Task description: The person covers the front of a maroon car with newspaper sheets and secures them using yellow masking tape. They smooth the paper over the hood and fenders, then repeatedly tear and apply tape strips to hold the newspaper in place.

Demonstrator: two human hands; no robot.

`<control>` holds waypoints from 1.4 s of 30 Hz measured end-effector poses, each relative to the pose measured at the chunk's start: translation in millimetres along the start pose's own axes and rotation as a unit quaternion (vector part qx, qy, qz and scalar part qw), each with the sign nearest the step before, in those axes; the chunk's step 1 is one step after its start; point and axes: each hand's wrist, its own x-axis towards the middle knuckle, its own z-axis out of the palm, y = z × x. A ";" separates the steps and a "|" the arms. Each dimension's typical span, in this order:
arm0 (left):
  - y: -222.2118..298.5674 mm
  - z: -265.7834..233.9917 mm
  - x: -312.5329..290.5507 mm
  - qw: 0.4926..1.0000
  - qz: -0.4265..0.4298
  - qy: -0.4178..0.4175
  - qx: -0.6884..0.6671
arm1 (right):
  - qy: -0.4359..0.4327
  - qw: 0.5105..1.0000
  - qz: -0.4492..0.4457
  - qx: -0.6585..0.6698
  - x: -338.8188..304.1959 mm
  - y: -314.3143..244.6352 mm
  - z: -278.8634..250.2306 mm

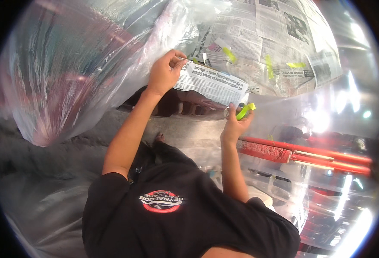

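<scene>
Crinkled newsprint sheet (pixel 211 84) pinched by left hand (pixel 163 74).

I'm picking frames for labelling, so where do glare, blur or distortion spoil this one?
Head view: glare whitens the clear plastic sheeting at right; fisheye bends the red metal bars and darkens the corners; the left side is hazy; both hands, left and right, and the taped newspaper sheet stay sharp.

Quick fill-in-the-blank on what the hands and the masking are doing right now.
The left hand presses the edge of a ____ strip. The right hand pinches a piece of ____ tape. Clear ____ sheeting covers the surface at left.

Missing: newspaper; green; plastic
</scene>
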 end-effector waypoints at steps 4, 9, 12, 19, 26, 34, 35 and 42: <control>0.9 -3.9 2.4 0.999 -0.032 -0.040 0.012 | 0.019 0.999 0.019 0.028 -6.3 -8.7 0.1; -17.1 -3.3 -2.8 0.997 -0.056 -0.040 -0.035 | 0.029 0.999 -0.017 0.023 0.1 -12.2 -6.8; -9.2 -3.4 -0.7 0.997 -0.062 -0.024 -0.029 | 0.024 0.999 -0.014 0.026 -8.5 -10.4 -2.8; 4.8 1.9 -46.7 0.994 -0.041 -0.091 0.046 | -0.005 0.999 -0.034 -0.036 -28.8 -18.8 -19.9; -39.3 35.9 -95.8 0.961 -0.220 -0.140 -0.088 | -0.019 0.999 -0.026 0.002 -41.1 -33.2 -17.0; -47.1 54.8 -102.4 0.962 -0.239 -0.064 -0.116 | -0.067 0.992 -0.094 -0.057 -17.7 -72.3 2.4; -43.8 56.2 -99.7 0.980 -0.182 -0.050 -0.065 | -0.068 0.985 -0.116 -0.110 -9.2 -78.5 2.7; -48.0 71.9 -78.8 0.951 -0.201 -0.127 -0.198 | -0.114 0.945 -0.226 -0.208 49.4 -122.9 34.5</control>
